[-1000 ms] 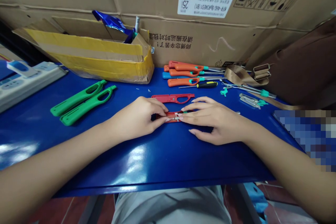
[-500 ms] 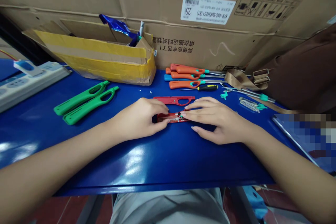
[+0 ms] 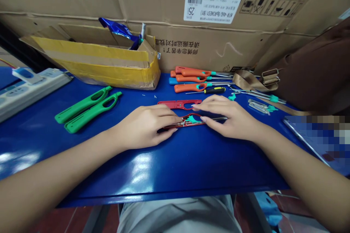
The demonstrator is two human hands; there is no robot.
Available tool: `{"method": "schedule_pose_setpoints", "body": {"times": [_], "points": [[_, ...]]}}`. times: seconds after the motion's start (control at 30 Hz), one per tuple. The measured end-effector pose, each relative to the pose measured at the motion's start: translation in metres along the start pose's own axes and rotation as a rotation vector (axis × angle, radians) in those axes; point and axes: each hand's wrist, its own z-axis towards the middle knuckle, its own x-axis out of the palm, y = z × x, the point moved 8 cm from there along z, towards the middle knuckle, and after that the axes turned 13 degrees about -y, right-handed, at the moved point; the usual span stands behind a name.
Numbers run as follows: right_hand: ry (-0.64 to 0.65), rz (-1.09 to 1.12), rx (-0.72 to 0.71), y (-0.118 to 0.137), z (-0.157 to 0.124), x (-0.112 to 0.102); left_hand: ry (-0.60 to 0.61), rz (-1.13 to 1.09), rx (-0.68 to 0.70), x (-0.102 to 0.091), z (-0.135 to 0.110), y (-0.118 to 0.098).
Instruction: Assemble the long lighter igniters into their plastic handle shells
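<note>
Your left hand [image 3: 144, 125] lies palm down, fingers stretched rightward; your right hand [image 3: 228, 116] mirrors it, fingertips nearly meeting, forearms converging.
</note>
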Motion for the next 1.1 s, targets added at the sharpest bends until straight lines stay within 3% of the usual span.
{"method": "schedule_pose_setpoints", "body": {"times": [0.43, 0.7, 0.9, 1.1], "points": [[0.086, 0.041, 0.016, -0.010, -0.002, 0.017, 0.114, 0.001, 0.049, 0.016, -0.002, -0.001], [0.123, -0.061, 0.014, -0.010, -0.004, 0.020, 0.122, -0.006, 0.039, 0.019, -0.001, -0.001], [-0.042, -0.080, 0.029, -0.018, 0.000, 0.010, 0.090, -0.021, 0.022, 0.019, 0.000, 0.000], [-0.002, -0.206, 0.069, -0.038, -0.004, 0.011, 0.016, -0.051, 0.024, 0.018, 0.001, -0.003]]}}
